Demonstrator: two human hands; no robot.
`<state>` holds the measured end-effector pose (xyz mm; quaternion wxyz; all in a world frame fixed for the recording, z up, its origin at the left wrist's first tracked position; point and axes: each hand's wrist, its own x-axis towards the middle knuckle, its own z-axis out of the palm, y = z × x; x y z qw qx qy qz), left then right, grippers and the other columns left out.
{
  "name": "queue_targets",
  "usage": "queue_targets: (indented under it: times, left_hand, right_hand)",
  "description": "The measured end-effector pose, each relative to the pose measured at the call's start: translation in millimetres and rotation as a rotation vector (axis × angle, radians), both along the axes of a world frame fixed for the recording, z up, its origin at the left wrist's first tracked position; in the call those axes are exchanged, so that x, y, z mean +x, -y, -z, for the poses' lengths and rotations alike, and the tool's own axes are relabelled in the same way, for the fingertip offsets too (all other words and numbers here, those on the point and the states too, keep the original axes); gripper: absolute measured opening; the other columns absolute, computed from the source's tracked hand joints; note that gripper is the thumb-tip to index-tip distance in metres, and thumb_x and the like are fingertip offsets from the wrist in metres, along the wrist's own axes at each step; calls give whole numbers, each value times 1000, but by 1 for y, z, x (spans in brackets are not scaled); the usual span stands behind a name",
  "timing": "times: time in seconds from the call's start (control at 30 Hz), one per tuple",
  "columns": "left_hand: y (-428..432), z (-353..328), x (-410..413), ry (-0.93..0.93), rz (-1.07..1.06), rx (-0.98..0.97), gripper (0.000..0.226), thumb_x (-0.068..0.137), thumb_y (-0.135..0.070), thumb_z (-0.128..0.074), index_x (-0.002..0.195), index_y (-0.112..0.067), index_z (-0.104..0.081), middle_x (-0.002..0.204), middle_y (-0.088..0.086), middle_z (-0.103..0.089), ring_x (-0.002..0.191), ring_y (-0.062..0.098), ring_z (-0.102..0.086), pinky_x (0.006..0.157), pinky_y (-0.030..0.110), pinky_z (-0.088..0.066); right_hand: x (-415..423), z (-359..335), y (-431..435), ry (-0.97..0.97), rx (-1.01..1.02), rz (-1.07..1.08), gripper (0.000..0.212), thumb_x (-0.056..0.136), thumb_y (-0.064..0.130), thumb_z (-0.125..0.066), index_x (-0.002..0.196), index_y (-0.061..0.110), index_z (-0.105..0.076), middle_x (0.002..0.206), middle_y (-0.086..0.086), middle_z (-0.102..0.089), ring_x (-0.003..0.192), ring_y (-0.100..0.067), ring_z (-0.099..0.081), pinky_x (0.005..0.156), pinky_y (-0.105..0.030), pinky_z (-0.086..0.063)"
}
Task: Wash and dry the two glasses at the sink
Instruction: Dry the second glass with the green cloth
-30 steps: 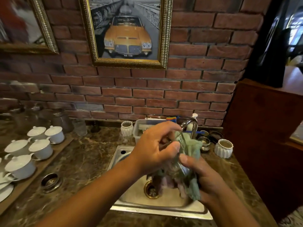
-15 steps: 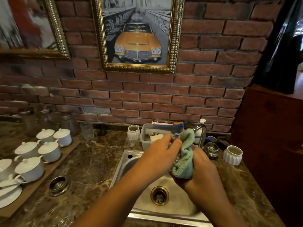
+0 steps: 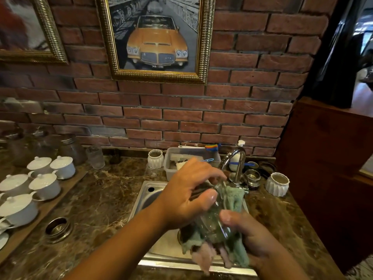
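Low in the middle of the frame, both hands hold a clear glass (image 3: 212,219) over the steel sink (image 3: 150,191). The glass lies tilted, running from lower left to upper right. It sits between the two hands, touching both, in front of the curved chrome faucet (image 3: 237,158).

The left hand (image 3: 187,197) comes in from the left. Its fingers are curled over the upper part of the glass and its thumb is pressed flat against the near side. The right hand (image 3: 258,241) cups the lower end from the right and below, with its thumb laid on the glass wall and its fingers wrapped beneath.

A green cloth (image 3: 232,198) is bunched at the upper end of the glass, and more of it hangs from under the right hand. I cannot tell which end of the glass is the mouth.

Behind the sink stands a grey plastic tub (image 3: 171,164), with a white ribbed cup (image 3: 155,158) to its left. Another white ribbed cup (image 3: 277,183) sits right of the faucet. At the left of the frame, white lidded cups (image 3: 45,185) sit on a wooden tray (image 3: 66,186) on the marble counter (image 3: 105,199). A ribbed tumbler (image 3: 95,157) stands near the brick wall (image 3: 242,118). At the top of the frame hangs a gold-framed picture (image 3: 157,37) of an orange car.
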<state>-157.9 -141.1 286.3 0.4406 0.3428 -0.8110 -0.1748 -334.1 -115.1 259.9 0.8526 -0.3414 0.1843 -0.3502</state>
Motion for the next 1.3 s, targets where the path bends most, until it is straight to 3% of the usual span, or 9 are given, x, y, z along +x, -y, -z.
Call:
queue_targets:
  times: [0.1,0.2,0.37,0.5,0.7,0.9,1.0,1.17,1.3]
  left_hand:
    - [0,13,5,-28,-39,236,54,84,-58,-36,122,-31,-63,115,-7,-54,111,8,-53,93,29,-48]
    - [-3,17,-6,-67,-195,355,54,82,-64,-37,125,-39,-57,117,-12,-51,108,-8,-50,81,4,-41]
    - [6,19,-20,-94,-303,522,31,101,-49,-42,123,-33,-56,117,-8,-65,104,6,-61,88,32,-53]
    - [-3,20,-30,-265,-336,457,23,94,-47,-51,108,-32,-62,96,-12,-68,89,0,-65,78,30,-54]
    - [-12,17,-22,-216,-77,252,52,80,-49,-52,127,-27,-51,98,-20,-57,91,6,-60,74,19,-50]
    - [-11,9,-12,52,76,118,56,81,-49,-46,133,-28,-48,110,1,-57,101,17,-56,82,39,-51]
    - [-4,11,-6,131,87,208,60,83,-53,-43,139,-32,-45,125,-3,-52,118,14,-51,96,38,-47]
    - [-2,11,-17,151,-145,257,67,84,-62,-34,146,-37,-37,125,-9,-42,119,7,-42,97,22,-38]
    - [-4,7,-26,-55,-241,467,67,80,-69,-39,140,-41,-42,118,-12,-55,103,3,-54,83,21,-44]
  right_hand:
    - [4,7,6,-156,-195,127,58,71,12,-83,125,14,-64,124,-30,-65,110,-45,-66,92,-57,-54]
    - [5,5,17,-708,-700,367,46,69,22,-80,112,26,-64,106,-2,-74,96,-19,-72,81,-38,-59]
    - [7,13,21,-1314,-1175,585,71,67,38,-83,128,30,-47,114,13,-57,103,-9,-61,81,-31,-57]
    - [0,13,18,-1218,-1115,573,70,66,42,-84,124,32,-46,112,15,-61,101,-5,-63,80,-27,-57]
    - [-19,-9,17,-714,-772,220,48,68,11,-84,110,15,-61,96,-2,-76,86,-18,-74,74,-31,-60]
    - [-18,23,3,49,-223,-126,64,91,8,-66,147,8,-35,133,-21,-62,122,-36,-60,100,-48,-51]
    - [-17,18,4,-230,-314,94,52,73,13,-78,122,25,-66,118,-16,-70,108,-35,-68,83,-42,-58]
    - [-6,6,12,-954,-915,437,48,64,26,-79,109,27,-62,98,7,-73,90,-11,-70,76,-38,-60]
    - [-4,0,10,-1257,-1065,610,71,65,48,-75,130,33,-48,115,16,-63,105,-3,-62,84,-30,-57]
